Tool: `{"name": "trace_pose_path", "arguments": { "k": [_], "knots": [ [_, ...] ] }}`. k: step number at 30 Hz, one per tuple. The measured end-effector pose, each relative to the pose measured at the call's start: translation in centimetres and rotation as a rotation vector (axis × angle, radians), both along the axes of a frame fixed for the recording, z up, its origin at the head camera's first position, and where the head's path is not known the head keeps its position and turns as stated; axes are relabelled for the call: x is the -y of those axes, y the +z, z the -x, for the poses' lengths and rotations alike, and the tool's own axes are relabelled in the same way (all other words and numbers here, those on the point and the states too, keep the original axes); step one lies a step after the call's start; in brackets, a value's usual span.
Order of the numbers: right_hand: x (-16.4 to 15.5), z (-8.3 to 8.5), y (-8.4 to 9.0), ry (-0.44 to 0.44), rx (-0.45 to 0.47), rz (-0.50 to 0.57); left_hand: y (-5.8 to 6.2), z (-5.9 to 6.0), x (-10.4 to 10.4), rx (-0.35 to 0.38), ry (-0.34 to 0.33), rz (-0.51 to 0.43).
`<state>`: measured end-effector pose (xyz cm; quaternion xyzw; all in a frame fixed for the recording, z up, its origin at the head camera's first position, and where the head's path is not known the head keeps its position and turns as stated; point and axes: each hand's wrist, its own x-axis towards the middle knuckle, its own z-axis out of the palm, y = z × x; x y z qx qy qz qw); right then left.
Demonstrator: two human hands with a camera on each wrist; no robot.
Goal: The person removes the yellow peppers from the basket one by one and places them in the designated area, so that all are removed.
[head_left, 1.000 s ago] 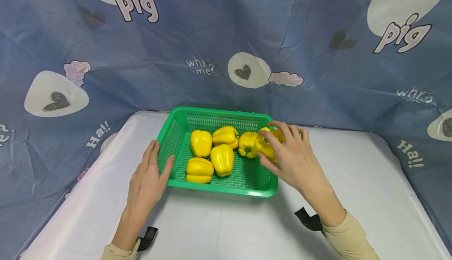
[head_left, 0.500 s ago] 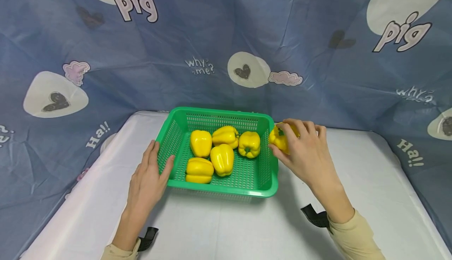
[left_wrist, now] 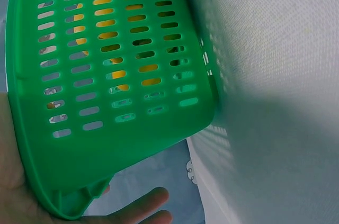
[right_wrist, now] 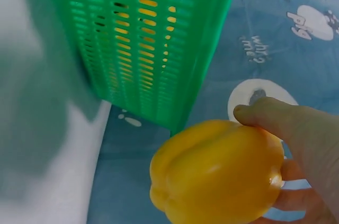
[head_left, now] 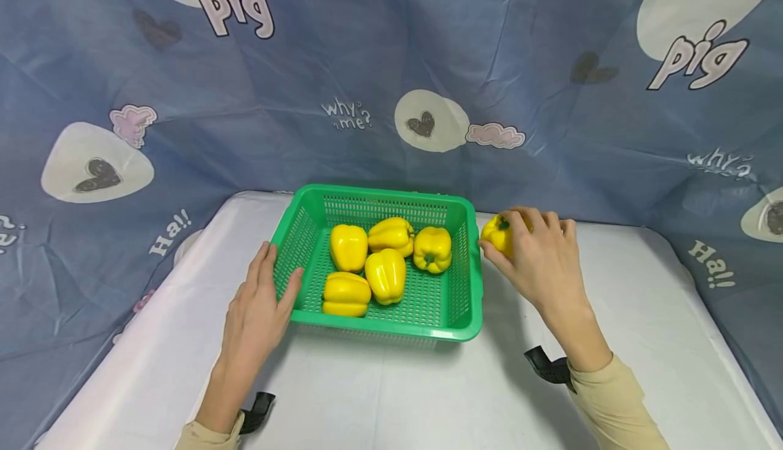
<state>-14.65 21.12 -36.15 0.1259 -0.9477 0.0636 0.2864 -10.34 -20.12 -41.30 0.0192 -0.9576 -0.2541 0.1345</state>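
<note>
A green perforated basket (head_left: 385, 328) holds several yellow bell peppers (head_left: 385, 277). My left hand (head_left: 253, 317) rests at the basket's left rim, thumb on the inner side and the other fingers outside; in the left wrist view its fingers (left_wrist: 140, 207) stretch out fairly straight. Just beyond the right rim, my right hand (head_left: 544, 260) holds another yellow bell pepper (head_left: 497, 234). The right wrist view shows this bell pepper (right_wrist: 217, 173) with the thumb on its upper side and fingers behind it, partly hidden. It is off the table, near the basket's outer wall.
The basket stands on a white-covered table (head_left: 391, 395) near its back edge. Behind the table hangs a blue printed cloth (head_left: 367, 62). Dark straps (head_left: 547, 366) with mounts sit at both wrists.
My right hand has carried the held bell pepper rightward, from inside the basket's right end over the rim to outside it. The left hand and basket have stayed in place.
</note>
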Motion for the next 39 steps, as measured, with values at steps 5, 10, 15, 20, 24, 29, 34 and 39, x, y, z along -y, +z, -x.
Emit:
{"name": "trace_pose_path", "arguments": {
  "k": [5,10,15,20,24,29,34,39],
  "knots": [
    [-0.2,0.4,-0.4,-0.034,0.010,0.016,0.1,0.0,0.0,0.006,0.000,-0.001],
    [-0.4,0.9,-0.8,-0.067,0.042,0.030,0.1,0.0,0.0,0.006,0.000,-0.001],
    [-0.6,1.6,-1.6,-0.089,0.083,0.034,0.1,0.0,0.0,0.006,-0.001,-0.002],
    [-0.7,2.8,-2.7,-0.107,0.128,0.021,0.0,-0.1,0.0,0.004,-0.001,-0.005],
    [-0.9,3.7,-3.4,-0.127,0.185,0.014,0.0,-0.1,0.0,0.001,0.000,-0.006],
    [-1.0,4.8,-4.1,-0.149,0.250,0.021,0.0,-0.1,0.0,0.004,0.002,-0.005],
    [-1.0,5.9,-4.7,-0.170,0.323,0.021,0.1,-0.1,0.0,0.012,0.004,-0.003],
    [-0.7,6.7,-5.3,-0.180,0.391,0.010,0.0,-0.1,0.0,0.017,0.003,-0.007]
  ]
}}
